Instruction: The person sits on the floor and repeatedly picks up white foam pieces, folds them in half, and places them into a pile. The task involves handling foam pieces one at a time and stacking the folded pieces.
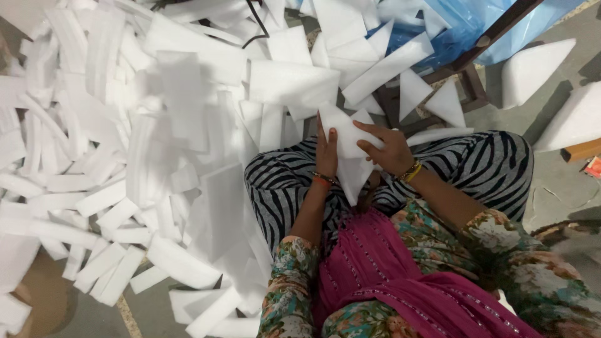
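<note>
We are gripping the white foam sheet [348, 149] over our lap, left hand [326, 152] flat along its nine o'clock edge, right hand [392, 149] pinching at three o'clock, its long axis running twelve to six.

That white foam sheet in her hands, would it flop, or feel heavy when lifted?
The white foam sheet probably bends easily: it folds to a point between the left hand and right hand. It is likely very light, held by fingertips alone. The loose foam strips suggest pieces slide readily when pushed.
</note>
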